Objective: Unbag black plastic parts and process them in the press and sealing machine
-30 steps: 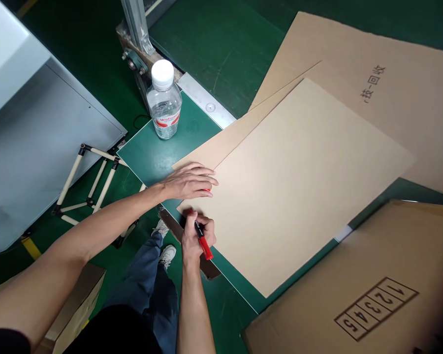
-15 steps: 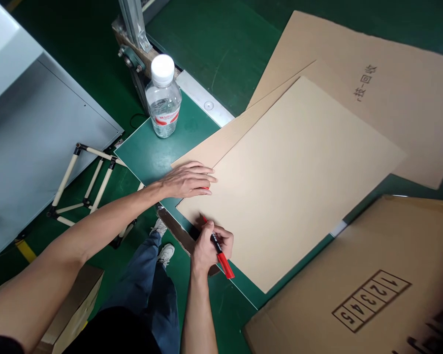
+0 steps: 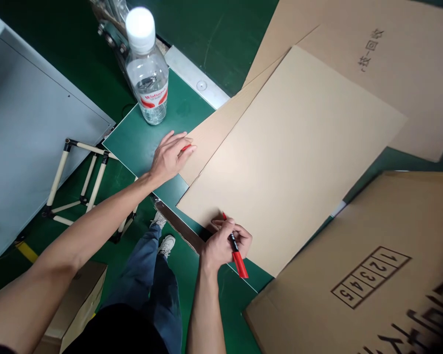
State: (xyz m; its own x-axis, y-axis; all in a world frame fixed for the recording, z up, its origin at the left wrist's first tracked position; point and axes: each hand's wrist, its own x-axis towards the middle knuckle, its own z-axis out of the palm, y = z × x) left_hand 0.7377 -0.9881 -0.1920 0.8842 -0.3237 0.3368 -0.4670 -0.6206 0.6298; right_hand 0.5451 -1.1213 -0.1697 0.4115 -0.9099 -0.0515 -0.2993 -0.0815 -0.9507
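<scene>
A red and black marker (image 3: 234, 242) is gripped in my right hand (image 3: 221, 246), its red tip pointing up and left at the top cardboard sheet (image 3: 288, 147). That hand rests at the sheet's near edge. My left hand (image 3: 170, 156) is closed around a small red marker cap (image 3: 186, 147), pinched by the thumb and mostly hidden by the fingers. Its fingertips lie over the edge of the lower cardboard sheet (image 3: 203, 145), left of the top sheet. I see no marks on the bare brown top sheet.
A clear bottle (image 3: 147, 73) with a white cap stands on the green table (image 3: 133, 147). More printed cardboard (image 3: 402, 88) lies at the back right. A large carton (image 3: 317, 275) stands at the front right. A pipe frame (image 3: 96, 182) stands left, below table height.
My left hand has moved up and left off the top sheet, still with the cap. My right hand and marker have shifted slightly right. The camera view has tilted, bringing the bottle nearer.
</scene>
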